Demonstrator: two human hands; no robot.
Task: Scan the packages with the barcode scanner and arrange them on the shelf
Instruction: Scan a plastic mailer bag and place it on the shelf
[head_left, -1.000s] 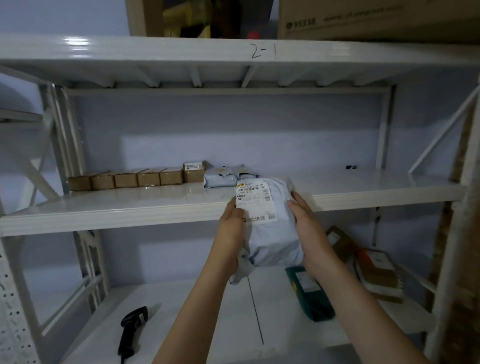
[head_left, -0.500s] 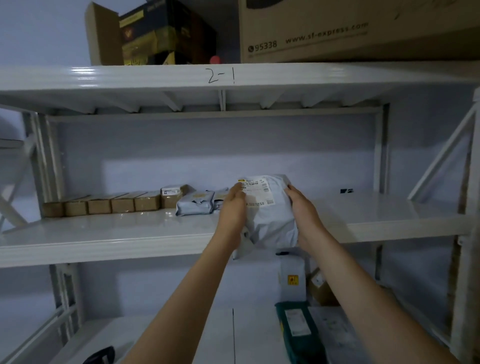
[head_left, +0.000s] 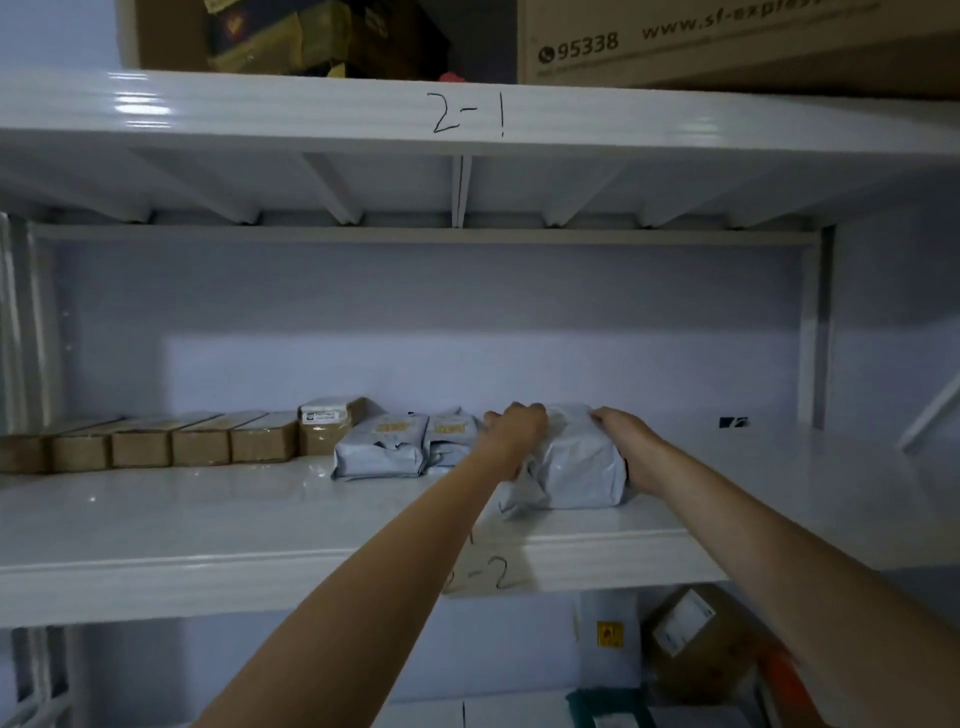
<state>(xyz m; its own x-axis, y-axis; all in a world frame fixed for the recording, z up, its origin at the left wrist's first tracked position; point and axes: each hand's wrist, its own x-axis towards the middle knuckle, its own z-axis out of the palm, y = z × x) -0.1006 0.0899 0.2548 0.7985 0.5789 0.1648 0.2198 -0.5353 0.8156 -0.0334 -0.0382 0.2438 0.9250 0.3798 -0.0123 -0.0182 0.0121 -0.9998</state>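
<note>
On the middle shelf I have the grey package resting, just right of two similar grey parcels. My left hand curls round its left end and my right hand clasps its right side. Small brown boxes line up further left.

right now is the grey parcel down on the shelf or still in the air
Down. The grey parcel sits on the shelf at the right end of the row, the left hand and right hand gripping its sides.
</note>
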